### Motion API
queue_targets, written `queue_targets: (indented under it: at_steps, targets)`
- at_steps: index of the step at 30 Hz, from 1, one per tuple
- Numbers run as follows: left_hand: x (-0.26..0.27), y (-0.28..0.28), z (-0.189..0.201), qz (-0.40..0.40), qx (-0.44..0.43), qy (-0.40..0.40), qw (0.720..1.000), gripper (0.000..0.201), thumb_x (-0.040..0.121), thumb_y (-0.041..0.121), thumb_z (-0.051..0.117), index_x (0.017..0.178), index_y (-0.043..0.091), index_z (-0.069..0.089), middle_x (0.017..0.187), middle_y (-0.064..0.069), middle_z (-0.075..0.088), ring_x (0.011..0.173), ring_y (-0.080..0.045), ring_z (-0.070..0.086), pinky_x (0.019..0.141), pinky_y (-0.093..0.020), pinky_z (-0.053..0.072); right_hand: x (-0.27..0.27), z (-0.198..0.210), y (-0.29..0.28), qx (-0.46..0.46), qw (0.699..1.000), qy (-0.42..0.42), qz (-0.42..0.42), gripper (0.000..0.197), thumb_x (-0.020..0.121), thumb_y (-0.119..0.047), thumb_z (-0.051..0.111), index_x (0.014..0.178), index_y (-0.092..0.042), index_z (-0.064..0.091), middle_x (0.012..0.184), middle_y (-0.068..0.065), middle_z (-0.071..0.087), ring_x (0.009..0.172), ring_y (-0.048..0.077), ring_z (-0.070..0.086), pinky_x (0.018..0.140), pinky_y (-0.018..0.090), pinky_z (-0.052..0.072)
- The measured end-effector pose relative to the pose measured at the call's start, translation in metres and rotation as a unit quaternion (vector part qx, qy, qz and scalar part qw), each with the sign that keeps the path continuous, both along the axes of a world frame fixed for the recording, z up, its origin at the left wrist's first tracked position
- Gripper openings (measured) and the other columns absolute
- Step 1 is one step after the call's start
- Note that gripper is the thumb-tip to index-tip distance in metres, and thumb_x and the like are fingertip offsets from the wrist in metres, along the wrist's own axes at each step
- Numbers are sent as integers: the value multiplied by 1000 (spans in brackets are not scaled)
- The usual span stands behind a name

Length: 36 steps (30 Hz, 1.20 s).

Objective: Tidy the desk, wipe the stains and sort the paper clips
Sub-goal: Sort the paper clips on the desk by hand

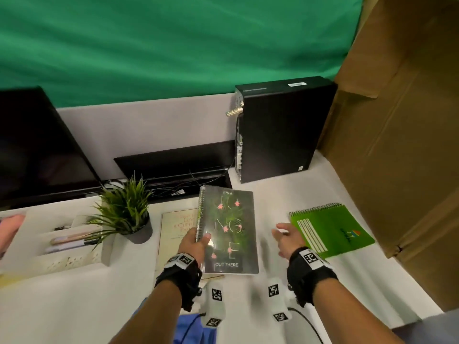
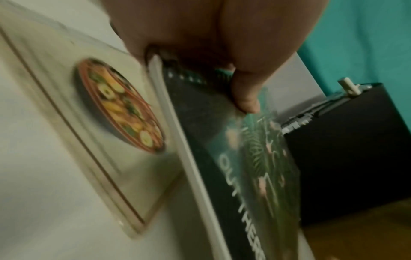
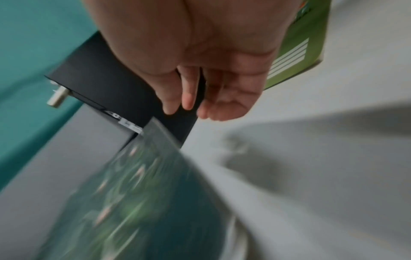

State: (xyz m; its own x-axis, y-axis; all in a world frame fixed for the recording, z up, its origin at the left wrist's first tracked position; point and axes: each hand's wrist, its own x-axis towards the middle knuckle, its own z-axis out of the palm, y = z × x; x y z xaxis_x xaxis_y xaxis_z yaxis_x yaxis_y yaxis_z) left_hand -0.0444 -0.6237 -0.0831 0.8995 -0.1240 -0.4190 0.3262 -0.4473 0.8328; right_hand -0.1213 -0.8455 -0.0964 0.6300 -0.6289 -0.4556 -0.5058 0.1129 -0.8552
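My left hand point(image 1: 196, 240) grips a dark spiral notebook with a jungle-leaf cover point(image 1: 229, 229) by its spiral edge, thumb on top, holding it lifted above the desk. The left wrist view shows the thumb point(image 2: 244, 98) pressed on the notebook point(image 2: 244, 167). Under and left of it lies a cream book point(image 1: 171, 229) with a bowl of food pictured on its cover point(image 2: 120, 107). My right hand point(image 1: 285, 235) hovers just right of the notebook, fingers relaxed and holding nothing point(image 3: 200, 98). A green spiral notepad point(image 1: 332, 229) lies flat to its right. No paper clips or stains show.
A potted plant point(image 1: 129, 214) and a white organiser tray with pens point(image 1: 62, 242) stand at the left. A black computer case point(image 1: 280, 130) is at the back, a monitor point(image 1: 37, 147) at far left, a cardboard box point(image 1: 397, 145) along the right.
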Motion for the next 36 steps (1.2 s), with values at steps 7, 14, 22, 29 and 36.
queue_targets:
  at_steps: [7, 14, 22, 29, 36]
  targets:
    - [4, 64, -16, 64, 100, 14, 993, 48, 96, 25, 52, 137, 3, 40, 137, -19, 49, 125, -34, 47, 102, -36, 35, -40, -17, -73, -100, 953, 285, 20, 57, 76, -21, 66, 129, -14, 45, 137, 17, 45, 126, 36, 46, 101, 48, 42]
    - [1, 70, -22, 94, 205, -33, 974, 53, 90, 15, 56, 138, 12, 34, 130, -20, 48, 116, -37, 50, 97, -40, 40, -20, -23, -83, -114, 952, 284, -8, 83, 91, -60, 45, 146, 0, 28, 152, 24, 25, 137, 41, 29, 113, 49, 23]
    - [-25, 59, -28, -200, 407, 15, 891, 97, 59, 54, 76, 140, 39, 24, 150, -5, 5, 135, -32, 20, 108, -48, 35, -6, -20, -75, -217, 916, 334, 55, 68, 88, -31, 62, 144, -10, 30, 148, 17, 29, 133, 36, 33, 111, 47, 30]
    - [-12, 63, -23, -205, 422, 38, 882, 98, 63, 39, 83, 141, 47, 23, 148, -9, 14, 135, -34, 26, 106, -51, 37, 13, -4, -47, -254, 882, 358, 173, 65, 80, -41, 68, 135, -20, 40, 133, 15, 31, 123, 37, 38, 103, 41, 38]
    - [-11, 71, -23, -216, 421, 31, 881, 94, 66, 38, 79, 141, 46, 23, 142, -6, 29, 128, -33, 36, 104, -47, 41, 6, -9, -41, -198, 898, 375, 118, 88, 58, -41, 88, 118, -10, 32, 127, 20, 44, 119, 38, 46, 99, 45, 42]
